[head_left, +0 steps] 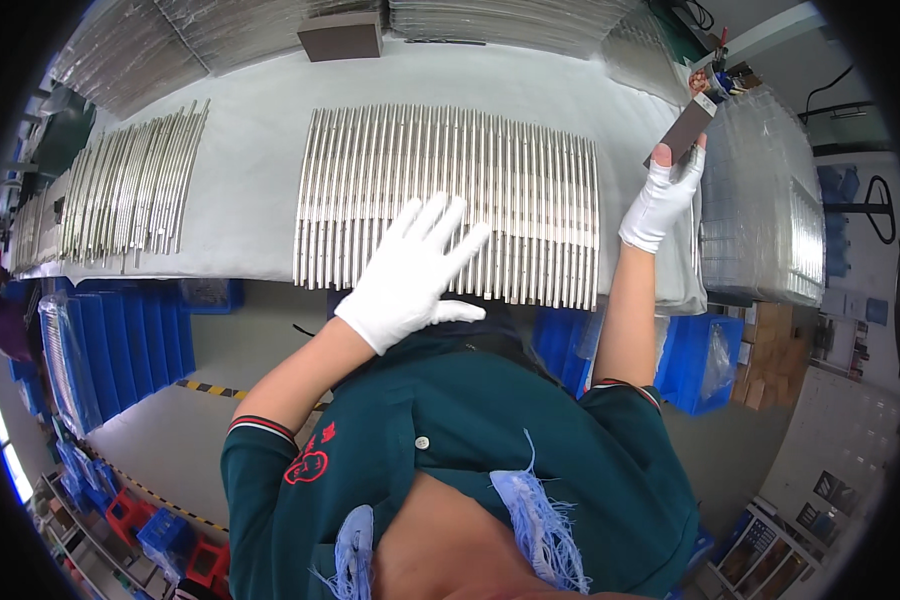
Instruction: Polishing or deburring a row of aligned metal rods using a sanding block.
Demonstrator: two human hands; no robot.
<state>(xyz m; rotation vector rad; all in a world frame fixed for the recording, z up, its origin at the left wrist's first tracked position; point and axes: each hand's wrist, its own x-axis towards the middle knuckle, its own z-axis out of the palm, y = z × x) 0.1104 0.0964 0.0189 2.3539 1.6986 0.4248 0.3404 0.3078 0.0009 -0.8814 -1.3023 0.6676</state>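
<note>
**While spread on rods**

Lying side by side on the grey table (pixel 260 200), long axes running away from the body: rods (pixel 450 200), too many to count. Left hand (pixel 410 275) flat, fingers splayed, gripping nothing. Right hand (pixel 662 200) raised, clamped on one dark block (pixel 682 132).

A smaller batch of metal rods (pixel 130 185) lies at the left, a dark block (pixel 340 37) at the top, blue bins (pixel 135 345) lower left.
</note>
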